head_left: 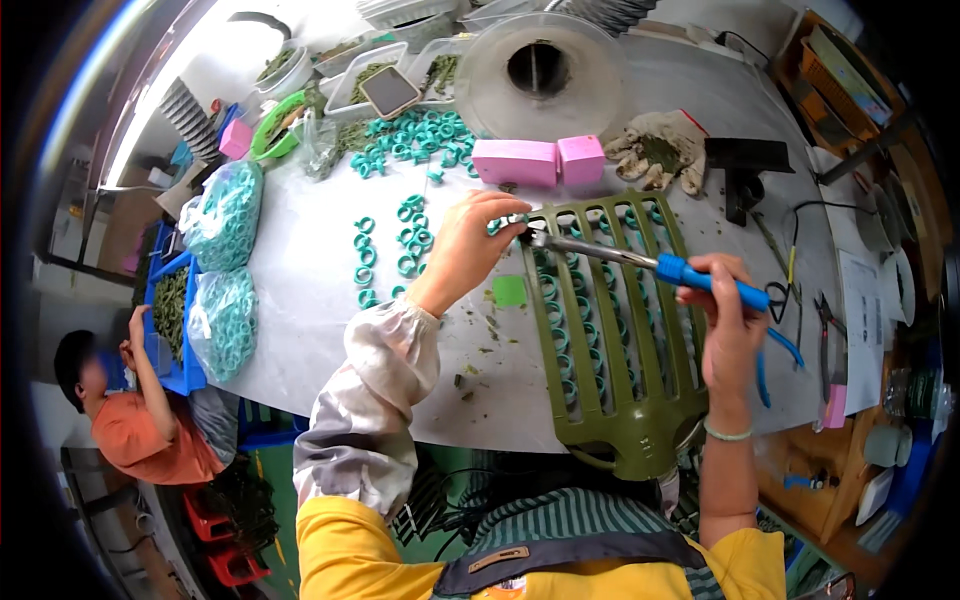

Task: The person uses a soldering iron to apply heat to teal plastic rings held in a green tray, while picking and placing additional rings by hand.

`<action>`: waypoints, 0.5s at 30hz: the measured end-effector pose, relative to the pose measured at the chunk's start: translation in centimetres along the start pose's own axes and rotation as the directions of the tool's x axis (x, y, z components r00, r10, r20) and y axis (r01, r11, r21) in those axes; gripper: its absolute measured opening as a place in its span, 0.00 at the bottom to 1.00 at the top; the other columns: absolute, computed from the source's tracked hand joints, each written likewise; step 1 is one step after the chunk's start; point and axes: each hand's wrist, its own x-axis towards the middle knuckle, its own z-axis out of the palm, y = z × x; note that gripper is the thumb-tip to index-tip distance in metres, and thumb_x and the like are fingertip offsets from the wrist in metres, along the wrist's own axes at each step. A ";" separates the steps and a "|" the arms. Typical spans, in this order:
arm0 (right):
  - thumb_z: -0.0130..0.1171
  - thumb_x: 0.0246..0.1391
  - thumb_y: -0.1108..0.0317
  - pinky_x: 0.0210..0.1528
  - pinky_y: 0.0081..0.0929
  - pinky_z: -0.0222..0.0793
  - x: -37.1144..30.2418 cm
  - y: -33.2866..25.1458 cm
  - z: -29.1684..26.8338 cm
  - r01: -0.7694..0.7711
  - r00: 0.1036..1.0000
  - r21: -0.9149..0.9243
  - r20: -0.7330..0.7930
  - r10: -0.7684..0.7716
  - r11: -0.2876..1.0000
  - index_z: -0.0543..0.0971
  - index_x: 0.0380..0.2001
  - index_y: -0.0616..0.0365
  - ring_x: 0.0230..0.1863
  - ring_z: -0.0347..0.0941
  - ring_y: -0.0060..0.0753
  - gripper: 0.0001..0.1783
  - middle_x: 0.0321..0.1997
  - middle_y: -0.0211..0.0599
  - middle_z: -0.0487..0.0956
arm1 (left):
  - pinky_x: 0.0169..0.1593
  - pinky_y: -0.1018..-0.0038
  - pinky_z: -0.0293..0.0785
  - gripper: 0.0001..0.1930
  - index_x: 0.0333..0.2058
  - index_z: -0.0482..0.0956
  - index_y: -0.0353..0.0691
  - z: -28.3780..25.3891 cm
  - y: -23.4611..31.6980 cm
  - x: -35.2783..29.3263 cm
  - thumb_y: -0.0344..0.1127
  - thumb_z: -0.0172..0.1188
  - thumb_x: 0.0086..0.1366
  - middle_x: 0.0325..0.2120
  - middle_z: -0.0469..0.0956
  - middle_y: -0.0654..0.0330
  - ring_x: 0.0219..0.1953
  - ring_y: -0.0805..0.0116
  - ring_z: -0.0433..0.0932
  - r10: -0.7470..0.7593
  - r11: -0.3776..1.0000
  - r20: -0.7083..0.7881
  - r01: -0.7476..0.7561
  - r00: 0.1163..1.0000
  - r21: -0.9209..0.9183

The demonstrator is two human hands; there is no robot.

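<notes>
My left hand [468,243] pinches a small teal ring [508,221] near the far left corner of an olive-green slotted rack [635,425]. My right hand [728,335] is closed round the blue grip of a metal-shafted tool [612,254]. Its tip meets the ring or lies right beside it; I cannot tell which. Rows of teal rings [563,365] show between the rack's slats. More teal rings [412,235] lie in columns on the table left of my hand, with a loose heap of rings [420,135] behind them.
Pink blocks [515,162] and a work glove [655,150] lie beyond the rack. A clear round cover [540,75] stands at the back. Bags of rings [222,320] sit at the left edge. Pliers [826,340] lie at right. A person [150,425] sits at far left.
</notes>
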 end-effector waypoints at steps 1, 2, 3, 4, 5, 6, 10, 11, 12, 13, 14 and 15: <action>0.53 0.64 0.67 0.36 0.24 0.78 -0.2 -0.6 -0.3 0.003 1.000 -0.035 -0.021 -0.003 0.999 0.79 0.35 0.67 0.31 0.79 0.26 0.12 0.39 0.35 0.79 | 0.49 0.67 0.73 0.12 0.40 0.84 0.38 -0.1 0.2 -0.1 0.28 0.67 0.56 0.39 0.83 0.56 0.43 0.57 0.79 -0.009 1.000 0.000 0.009 1.000 0.029; 0.53 0.63 0.68 0.36 0.24 0.78 -0.4 -1.0 -0.7 0.005 0.999 -0.069 -0.041 -0.008 0.998 0.79 0.35 0.67 0.31 0.79 0.26 0.12 0.38 0.35 0.79 | 0.50 0.67 0.73 0.12 0.40 0.84 0.38 0.0 0.1 -0.1 0.29 0.67 0.56 0.40 0.82 0.56 0.44 0.57 0.79 -0.023 0.998 0.015 0.022 1.000 0.053; 0.54 0.63 0.67 0.34 0.22 0.78 -0.5 -1.2 -1.2 0.018 0.999 -0.050 -0.044 -0.020 0.999 0.79 0.33 0.67 0.29 0.78 0.25 0.12 0.37 0.35 0.79 | 0.50 0.68 0.73 0.12 0.41 0.83 0.38 0.1 0.3 0.1 0.29 0.66 0.57 0.41 0.82 0.55 0.45 0.58 0.78 -0.026 0.999 0.032 0.025 0.999 0.035; 0.54 0.63 0.67 0.34 0.22 0.78 -0.6 -1.5 -1.6 0.019 0.999 -0.045 -0.037 -0.021 0.999 0.79 0.33 0.67 0.29 0.78 0.25 0.12 0.37 0.35 0.79 | 0.50 0.68 0.73 0.12 0.42 0.83 0.38 0.0 0.5 0.2 0.30 0.66 0.58 0.42 0.82 0.55 0.46 0.58 0.78 -0.030 0.999 0.049 0.029 0.998 0.016; 0.54 0.62 0.67 0.33 0.22 0.78 -0.8 -1.7 -1.9 -0.009 0.998 -0.031 -0.066 0.007 0.999 0.79 0.33 0.67 0.28 0.78 0.25 0.12 0.37 0.35 0.79 | 0.50 0.65 0.72 0.14 0.43 0.82 0.38 0.1 -0.2 0.1 0.33 0.66 0.58 0.43 0.80 0.53 0.45 0.54 0.77 -0.002 0.999 -0.033 0.001 0.999 -0.044; 0.55 0.62 0.66 0.32 0.22 0.77 -0.9 -1.8 -2.3 -0.037 0.994 -0.021 -0.104 0.035 0.999 0.79 0.33 0.67 0.28 0.78 0.25 0.13 0.37 0.35 0.79 | 0.50 0.63 0.72 0.13 0.44 0.81 0.39 -0.6 0.0 0.7 0.34 0.65 0.60 0.43 0.77 0.52 0.45 0.53 0.76 -0.106 0.987 -0.017 0.103 0.994 -0.122; 0.54 0.61 0.67 0.31 0.21 0.76 -1.1 -2.6 -1.6 -0.039 0.993 0.011 -0.109 0.040 0.999 0.79 0.32 0.67 0.27 0.77 0.25 0.12 0.38 0.35 0.78 | 0.47 0.61 0.72 0.09 0.36 0.79 0.40 -4.4 -8.6 -1.2 0.34 0.66 0.58 0.37 0.74 0.51 0.42 0.52 0.75 -0.304 0.849 -0.296 0.399 0.905 0.348; 0.54 0.61 0.67 0.31 0.21 0.76 -1.1 -2.5 -1.5 -0.041 0.994 0.014 -0.106 0.042 0.999 0.79 0.32 0.67 0.27 0.77 0.25 0.12 0.38 0.35 0.78 | 0.47 0.61 0.72 0.09 0.36 0.79 0.40 -4.9 -10.0 -2.0 0.34 0.66 0.58 0.37 0.74 0.51 0.42 0.52 0.75 -0.306 0.846 -0.297 0.402 0.904 0.350; 0.54 0.61 0.66 0.31 0.21 0.76 -1.1 -2.6 -1.5 -0.039 0.994 0.010 -0.106 0.039 0.999 0.79 0.32 0.66 0.27 0.77 0.25 0.12 0.38 0.35 0.78 | 0.47 0.61 0.71 0.10 0.37 0.79 0.40 -5.1 -10.5 -2.3 0.35 0.66 0.57 0.37 0.74 0.51 0.42 0.52 0.75 -0.324 0.778 -0.259 0.412 0.910 0.475; 0.54 0.61 0.66 0.31 0.21 0.76 -1.1 -2.7 -1.5 -0.036 0.994 0.007 -0.106 0.037 0.999 0.79 0.32 0.66 0.28 0.77 0.25 0.12 0.38 0.36 0.78 | 0.46 0.60 0.71 0.12 0.38 0.78 0.40 -5.2 -11.0 -2.5 0.35 0.66 0.56 0.38 0.75 0.51 0.42 0.51 0.75 -0.345 0.695 -0.223 0.408 0.912 0.592; 0.54 0.61 0.66 0.31 0.21 0.76 -1.1 -2.8 -1.5 -0.035 0.994 0.007 -0.106 0.036 0.999 0.79 0.32 0.66 0.28 0.77 0.25 0.12 0.38 0.36 0.78 | 0.46 0.60 0.71 0.12 0.38 0.78 0.40 -5.4 -11.5 -2.7 0.35 0.66 0.56 0.38 0.75 0.51 0.42 0.51 0.75 -0.345 0.695 -0.223 0.408 0.912 0.592; 0.54 0.62 0.66 0.31 0.21 0.76 -1.1 -2.8 -1.7 -0.025 0.994 -0.005 -0.104 0.024 1.000 0.79 0.32 0.66 0.28 0.76 0.25 0.12 0.38 0.36 0.78 | 0.45 0.61 0.73 0.11 0.39 0.78 0.39 -5.4 -11.1 -2.5 0.33 0.66 0.57 0.38 0.75 0.52 0.41 0.54 0.76 -0.359 0.797 -0.189 0.405 0.914 0.447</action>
